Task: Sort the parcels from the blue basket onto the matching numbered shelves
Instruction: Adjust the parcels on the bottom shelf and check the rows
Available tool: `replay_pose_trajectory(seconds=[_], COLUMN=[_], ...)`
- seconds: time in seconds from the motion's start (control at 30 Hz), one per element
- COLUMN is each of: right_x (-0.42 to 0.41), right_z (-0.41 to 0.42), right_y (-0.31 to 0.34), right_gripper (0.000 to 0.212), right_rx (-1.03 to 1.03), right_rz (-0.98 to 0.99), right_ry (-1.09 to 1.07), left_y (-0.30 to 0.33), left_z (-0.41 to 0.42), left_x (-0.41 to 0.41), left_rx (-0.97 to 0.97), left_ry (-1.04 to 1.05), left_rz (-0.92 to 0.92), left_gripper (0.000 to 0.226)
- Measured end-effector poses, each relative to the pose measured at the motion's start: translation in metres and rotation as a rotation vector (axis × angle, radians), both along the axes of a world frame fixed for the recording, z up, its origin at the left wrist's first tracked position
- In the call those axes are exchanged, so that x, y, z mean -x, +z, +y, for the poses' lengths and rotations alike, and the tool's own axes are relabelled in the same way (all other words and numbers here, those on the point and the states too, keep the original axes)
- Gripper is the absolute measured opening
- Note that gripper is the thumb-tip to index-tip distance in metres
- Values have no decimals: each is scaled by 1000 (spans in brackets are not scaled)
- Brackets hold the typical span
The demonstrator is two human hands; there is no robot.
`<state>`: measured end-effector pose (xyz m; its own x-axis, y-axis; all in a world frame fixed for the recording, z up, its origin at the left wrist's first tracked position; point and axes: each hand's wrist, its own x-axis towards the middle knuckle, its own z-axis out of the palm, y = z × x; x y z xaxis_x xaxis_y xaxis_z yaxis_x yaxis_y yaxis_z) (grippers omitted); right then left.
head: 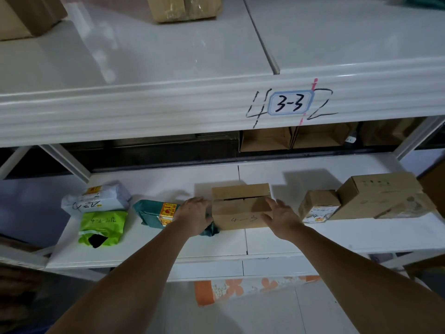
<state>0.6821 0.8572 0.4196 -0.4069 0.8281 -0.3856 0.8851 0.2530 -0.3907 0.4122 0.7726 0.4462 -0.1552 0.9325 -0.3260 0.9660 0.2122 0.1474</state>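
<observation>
- White metal shelving fills the view; both hands work over the lower white shelf board [265,239], under the beam with the "3-3" sticker label [290,104] pasted over handwritten digits.
- Left hand [193,216]: fingers extended and relaxed, lying against the left end of the brown cardboard box marked "4-3" [239,209]. No curl round it; it holds nothing.
- Right hand [280,219]: flat, fingers spread, at the box's right front corner. Contact or a small gap: cannot tell.
- Box sits on the shelf board between the two hands, upright, writing facing out.
- Under and left of the left hand: teal plastic mailer with a red-yellow sticker [156,213], touching or just beside the box.
- Further left: bright green plastic mailer [103,226], with a grey-white plastic mailer [96,197] behind it.
- Right of the right hand: small brown carton with a printed label [317,206], then a larger brown cardboard carton [380,194].
- Blue basket not in view.
- Judgement: placing step for this parcel, box apparently set down. Next move calls for withdrawing both hands without dragging the box, then fetching another parcel and reading its number.
</observation>
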Motion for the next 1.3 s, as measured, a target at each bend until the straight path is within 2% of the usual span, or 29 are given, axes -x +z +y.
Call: replay_pose_trajectory(seconds=[0.13,0.3,0.47,0.6,0.7,0.83,1.0,1.3], right_x=[22,88,145,178,194,207,222,243], right_z=[-13,-44,-79,-92,-92,-91,-94,-86], right_y=[8,24,17,10,3,-5,-14,-21], right_gripper=[65,53,35,46,54,53,44,38], right_rx=[-274,-313,-215,-180,-163,-123,-90,-56], right_rz=[131,226,319,239,167,154,151,131], right_ry=[84,146,100,88,47,-2,-36,-54], left_y=[2,-2,-20,-36,-41,-40,-51,-59], left_z=[-9,-18,-31,-40,-40,-37,-39,-52], left_x=[37,91,146,178,188,189,194,187], left_rx=[11,-72,-41,-32,-32,-53,-73,-189], left_ry=[66,296,456,456,486,412,382,481], left_rz=[9,-50,-92,-86,-143,-197,-240,-226], left_gripper=[86,82,80,90,68,57,49,46])
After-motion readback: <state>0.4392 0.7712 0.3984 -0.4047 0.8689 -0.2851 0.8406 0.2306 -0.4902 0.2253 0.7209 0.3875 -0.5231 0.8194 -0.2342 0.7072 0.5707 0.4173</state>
